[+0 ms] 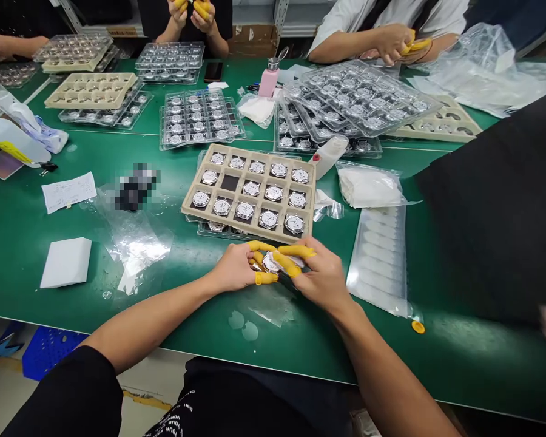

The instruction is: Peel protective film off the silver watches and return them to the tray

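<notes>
Yellow finger cots cover several fingertips on both hands. My left hand point(234, 268) grips a silver watch head point(269, 262) by its edge, low over the green table. A small piece of white cloth point(299, 262) is pinched in my right hand point(321, 274), pressed against the watch head; the fingers hide part of both. Just beyond my hands lies a beige tray point(311, 203) holding rows of similar watch heads. One compartment point(230, 182) in its middle row shows only black lining. Clear trays stick out beneath it.
Clear trays point(200, 118) of watch heads stand farther back, with a pink pump bottle point(269, 79). A white foam block point(66, 262) and plastic film point(139, 243) lie left; a plastic sleeve point(377, 261) lies right. Co-workers sit opposite; a dark sleeve point(495, 212) reaches in from the right.
</notes>
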Demonstrator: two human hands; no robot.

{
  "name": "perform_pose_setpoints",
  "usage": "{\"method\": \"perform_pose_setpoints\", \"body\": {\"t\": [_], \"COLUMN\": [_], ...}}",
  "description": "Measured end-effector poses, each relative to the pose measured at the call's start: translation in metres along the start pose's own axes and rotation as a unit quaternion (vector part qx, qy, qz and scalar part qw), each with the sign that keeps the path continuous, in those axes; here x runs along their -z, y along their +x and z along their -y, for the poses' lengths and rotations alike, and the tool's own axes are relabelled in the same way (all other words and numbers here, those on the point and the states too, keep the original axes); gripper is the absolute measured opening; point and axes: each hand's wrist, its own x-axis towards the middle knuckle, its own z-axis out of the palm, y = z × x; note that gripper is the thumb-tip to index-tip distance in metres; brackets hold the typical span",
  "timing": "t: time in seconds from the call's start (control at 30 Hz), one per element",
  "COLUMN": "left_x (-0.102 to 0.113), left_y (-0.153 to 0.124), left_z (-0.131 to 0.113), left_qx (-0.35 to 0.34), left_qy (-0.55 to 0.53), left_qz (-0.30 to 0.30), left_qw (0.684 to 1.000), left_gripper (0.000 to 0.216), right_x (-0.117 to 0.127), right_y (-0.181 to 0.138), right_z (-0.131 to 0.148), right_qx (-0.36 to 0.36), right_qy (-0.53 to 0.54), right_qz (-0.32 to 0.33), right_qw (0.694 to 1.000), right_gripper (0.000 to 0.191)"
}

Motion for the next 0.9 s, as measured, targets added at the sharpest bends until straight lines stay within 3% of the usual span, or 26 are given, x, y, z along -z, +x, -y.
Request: {"method": "perform_pose_setpoints", "body": {"t": [0.17,0.27,0.63,0.77,0.9], "left_x": [0.000,-0.001,-0.002,-0.005,-0.006], "left_y": [-0.002,-0.003,-0.003,-0.006,-0.011], "left_z": [0.000,0.000,0.000,-0.006,-0.006], "left_qx": [-0.009,-0.002,0.012,0.004,-0.087], "left_qy": [0.026,0.033,0.016,0.008,0.087], "left_qz": [0.011,0.003,-0.004,-0.008,-0.019], "left_qw": [1.000,0.999,1.000,1.000,0.992], "left_gripper": [0.059,0.060,0.061,0.063,0.056], "right_x": [-0.001,-0.002,-0.007,0.014,0.047], "right_y": [-0.002,-0.003,-0.003,-0.007,-0.012], "right_z": [0.001,0.003,0.005,-0.006,-0.018], "right_qx": [0.024,0.000,0.002,-0.036,-0.060], "right_qy": [0.030,0.015,0.038,-0.076,-0.162], "right_qz": [-0.002,-0.026,-0.006,-0.083,-0.072], "right_qw": [0.999,1.000,0.999,0.993,0.982], "right_gripper": [0.013,0.011,0.010,0.009,0.015]}}
